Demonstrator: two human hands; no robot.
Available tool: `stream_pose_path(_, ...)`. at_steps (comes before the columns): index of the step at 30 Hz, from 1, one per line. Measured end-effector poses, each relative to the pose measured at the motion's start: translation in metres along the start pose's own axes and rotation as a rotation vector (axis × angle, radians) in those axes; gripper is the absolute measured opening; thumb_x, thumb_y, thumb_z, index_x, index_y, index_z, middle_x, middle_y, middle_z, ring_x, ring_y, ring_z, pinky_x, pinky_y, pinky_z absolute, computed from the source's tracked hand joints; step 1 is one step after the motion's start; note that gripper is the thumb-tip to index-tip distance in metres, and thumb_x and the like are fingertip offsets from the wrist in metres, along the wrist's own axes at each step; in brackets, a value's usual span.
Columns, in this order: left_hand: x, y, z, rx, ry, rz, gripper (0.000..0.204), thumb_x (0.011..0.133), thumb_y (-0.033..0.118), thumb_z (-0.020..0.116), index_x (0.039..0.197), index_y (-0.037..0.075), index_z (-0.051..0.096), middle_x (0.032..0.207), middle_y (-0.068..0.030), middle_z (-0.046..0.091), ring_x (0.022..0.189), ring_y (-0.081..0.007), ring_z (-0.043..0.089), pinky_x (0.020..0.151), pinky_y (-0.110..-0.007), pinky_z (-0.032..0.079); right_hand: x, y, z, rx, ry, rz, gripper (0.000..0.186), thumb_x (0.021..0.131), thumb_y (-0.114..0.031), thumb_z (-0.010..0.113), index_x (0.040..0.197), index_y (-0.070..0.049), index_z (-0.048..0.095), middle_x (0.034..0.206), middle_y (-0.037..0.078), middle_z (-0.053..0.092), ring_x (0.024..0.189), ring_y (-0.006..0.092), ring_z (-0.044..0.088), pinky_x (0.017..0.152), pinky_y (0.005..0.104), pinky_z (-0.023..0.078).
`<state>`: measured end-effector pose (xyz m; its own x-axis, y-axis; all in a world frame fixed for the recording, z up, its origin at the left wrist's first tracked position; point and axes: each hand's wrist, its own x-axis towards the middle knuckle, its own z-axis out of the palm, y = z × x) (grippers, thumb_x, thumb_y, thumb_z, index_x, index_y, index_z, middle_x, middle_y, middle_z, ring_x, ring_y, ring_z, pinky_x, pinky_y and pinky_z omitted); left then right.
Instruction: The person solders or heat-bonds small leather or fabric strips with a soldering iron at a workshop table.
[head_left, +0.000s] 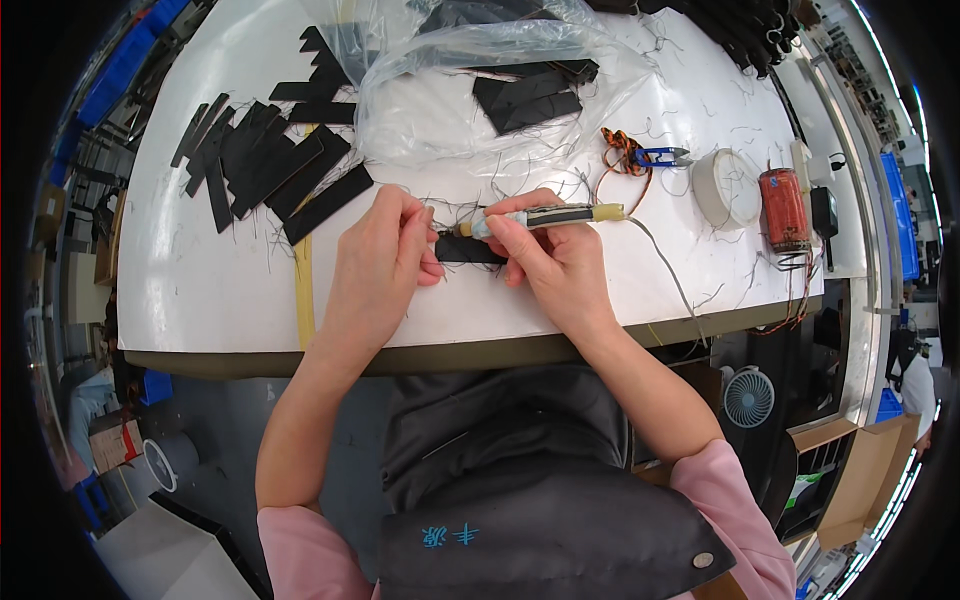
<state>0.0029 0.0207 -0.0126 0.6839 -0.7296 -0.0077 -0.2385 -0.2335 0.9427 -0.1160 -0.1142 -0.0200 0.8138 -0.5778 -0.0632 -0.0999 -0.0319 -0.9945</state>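
Note:
Near the table's front middle, my left hand (372, 262) is closed in a pinch on the left end of a black fabric strip (470, 250). Thin loose threads stick out along the strip. My right hand (562, 262) grips a corded pen-shaped tool (575, 214), wrapped in pale tape with a yellowish end. Its grey cable (662, 255) runs off to the right and down over the table edge. The tool's front end points left, close to the strip's upper edge and my left fingertips; whether it touches cannot be made out.
Several black strips (265, 160) lie in a pile at the left. A clear plastic bag (420, 110) with more black pieces lies behind my hands. Blue thread snips (660, 157), a white tape roll (725, 190) and a red spool (784, 210) are at the right.

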Motion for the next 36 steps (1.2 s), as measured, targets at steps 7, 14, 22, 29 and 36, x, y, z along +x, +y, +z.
stream_pose_path(7,-0.001,0.001,-0.005,-0.073,-0.005,-0.068,0.012,0.099,0.01,0.047,0.096,-0.002,0.048,0.083,-0.0111,0.061,0.062,-0.0099,0.062,0.054,-0.022,0.052,0.001,0.003,0.0,0.071,0.004,-0.001,0.02,0.093,-0.02,0.063,0.095,0.0,0.062,0.067,0.003,0.061,0.051,0.0053,0.053,0.048,0.0208,0.041)
stream_pose_path(14,-0.02,0.006,-0.017,0.362,0.09,0.234,0.021,0.083,0.0,0.061,0.102,0.002,0.053,0.097,-0.0056,0.058,0.066,-0.0114,0.054,0.055,-0.024,0.044,0.001,0.006,-0.003,0.216,0.063,-0.011,0.024,0.099,-0.024,0.052,0.093,0.0,0.053,0.068,0.005,0.059,0.05,0.0062,0.052,0.049,0.0212,0.043)
stream_pose_path(22,-0.015,-0.009,-0.005,0.338,-0.019,0.332,0.004,0.084,0.0,0.06,0.086,0.0,0.056,0.083,-0.0075,0.054,0.065,-0.0153,0.051,0.056,-0.028,0.04,-0.002,0.0,-0.002,0.159,0.036,0.007,0.022,0.096,-0.021,0.056,0.091,0.0,0.054,0.065,0.005,0.06,0.048,0.005,0.051,0.046,0.02,0.04)
stream_pose_path(29,-0.014,-0.006,-0.008,0.317,-0.035,0.3,0.005,0.088,0.003,0.056,0.087,-0.001,0.053,0.078,-0.0081,0.054,0.062,-0.0166,0.05,0.057,-0.028,0.04,-0.003,0.002,0.0,0.029,0.012,-0.019,0.02,0.091,-0.02,0.064,0.089,0.0,0.061,0.061,0.001,0.061,0.047,0.0035,0.051,0.043,0.0197,0.037)
stream_pose_path(36,-0.015,-0.007,-0.007,0.323,-0.026,0.298,0.005,0.088,0.003,0.056,0.088,-0.001,0.053,0.078,-0.0088,0.054,0.062,-0.0176,0.05,0.058,-0.029,0.04,-0.003,0.002,-0.001,-0.049,-0.009,0.005,0.02,0.089,-0.02,0.067,0.087,0.0,0.063,0.055,-0.001,0.056,0.045,0.0024,0.048,0.042,0.0204,0.033)
